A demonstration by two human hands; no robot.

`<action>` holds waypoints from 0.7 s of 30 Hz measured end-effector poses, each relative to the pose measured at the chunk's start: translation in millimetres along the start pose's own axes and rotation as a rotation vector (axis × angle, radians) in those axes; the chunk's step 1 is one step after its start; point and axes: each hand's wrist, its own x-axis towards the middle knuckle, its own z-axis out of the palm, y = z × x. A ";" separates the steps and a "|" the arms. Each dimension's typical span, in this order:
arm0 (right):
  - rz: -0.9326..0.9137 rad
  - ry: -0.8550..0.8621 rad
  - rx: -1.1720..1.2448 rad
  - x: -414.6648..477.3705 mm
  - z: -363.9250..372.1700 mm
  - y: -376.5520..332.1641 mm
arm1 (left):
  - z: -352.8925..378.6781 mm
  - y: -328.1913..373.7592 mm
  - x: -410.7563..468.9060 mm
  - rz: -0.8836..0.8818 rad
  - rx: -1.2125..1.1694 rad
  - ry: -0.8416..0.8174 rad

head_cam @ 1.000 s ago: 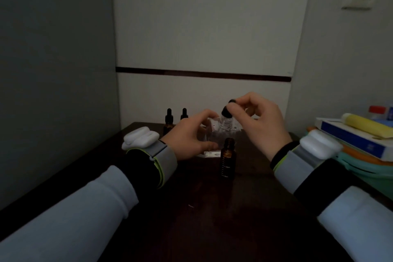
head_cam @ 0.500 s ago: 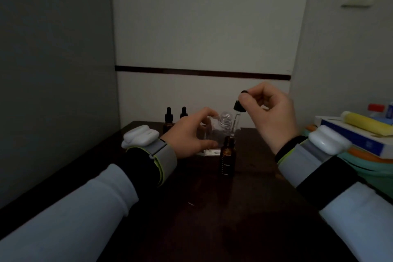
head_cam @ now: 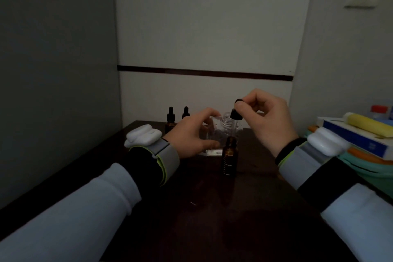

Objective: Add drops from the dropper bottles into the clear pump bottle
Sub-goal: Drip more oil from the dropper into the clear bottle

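Note:
My right hand pinches the black bulb of a dropper and holds it over an uncapped amber dropper bottle that stands upright on the dark table. Just behind stands the clear pump bottle, its threaded neck open. My left hand curls round the clear bottle's left side, thumb at its base. The dropper's glass tube is hard to make out against the clear bottle.
Two capped amber dropper bottles stand at the back by the wall. At the right sits a stack of books with a yellow tube on top, over green and orange trays. Walls close in left and behind.
My right hand has carried the dropper from over the clear bottle's neck up and to the right, over the amber bottle, then lowered it a little. My left hand has stayed on the clear bottle.

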 end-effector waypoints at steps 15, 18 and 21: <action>-0.109 0.261 0.156 5.5 -7.6 -8.0 | -0.7 0.8 -0.3 -0.003 0.013 -0.003; -0.143 0.208 0.067 3.1 -5.4 -5.3 | -0.2 0.2 0.5 -0.008 0.015 -0.003; -0.112 0.056 -0.076 -0.4 -0.9 0.4 | 0.2 -0.2 0.9 -0.006 0.021 -0.003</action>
